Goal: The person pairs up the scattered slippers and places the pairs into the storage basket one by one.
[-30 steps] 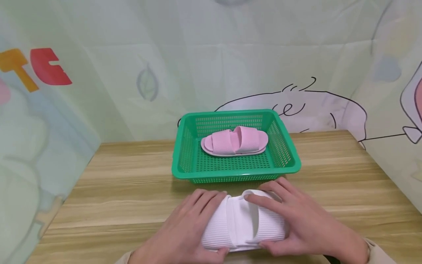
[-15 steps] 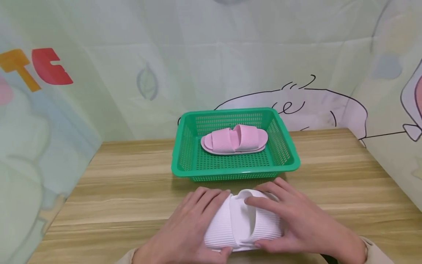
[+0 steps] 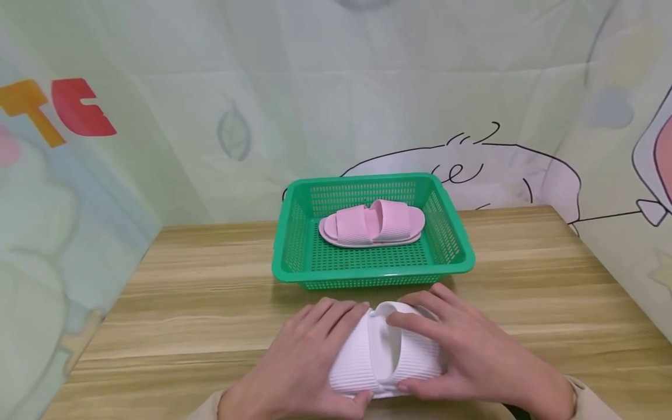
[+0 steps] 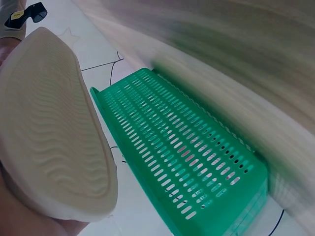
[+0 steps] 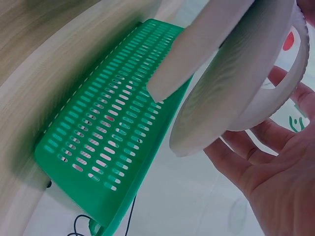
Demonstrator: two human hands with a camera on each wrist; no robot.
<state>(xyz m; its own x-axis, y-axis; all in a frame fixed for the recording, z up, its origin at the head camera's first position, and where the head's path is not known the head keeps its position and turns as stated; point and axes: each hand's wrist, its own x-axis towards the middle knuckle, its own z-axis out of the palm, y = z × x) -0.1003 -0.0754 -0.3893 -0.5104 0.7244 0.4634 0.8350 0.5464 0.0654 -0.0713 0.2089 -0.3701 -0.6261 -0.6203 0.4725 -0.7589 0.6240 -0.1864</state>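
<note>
A pair of white slippers with ribbed straps, one slid partly into the other, is held between both hands above the near part of the table. My left hand (image 3: 299, 356) grips the left strap (image 3: 357, 361), fingers over the far side and thumb at the near side. On the right strap (image 3: 420, 353), my right hand (image 3: 462, 350) holds on, its index finger at the strap's opening. The left wrist view shows one wavy-patterned sole (image 4: 54, 123). In the right wrist view, two soles overlap, and the right hand's fingers reach around the nearer slipper (image 5: 231, 93).
Behind the hands, a green plastic basket (image 3: 373, 273) stands on the wooden table (image 3: 210, 315). A nested pair of pink slippers (image 3: 396, 224) lies in it. A printed cloth (image 3: 315, 111) hangs behind and along the sides of the table.
My hands have come slightly closer together, the right one shifting left and the left one a little right. The gap between the white slippers' two straps has narrowed.
</note>
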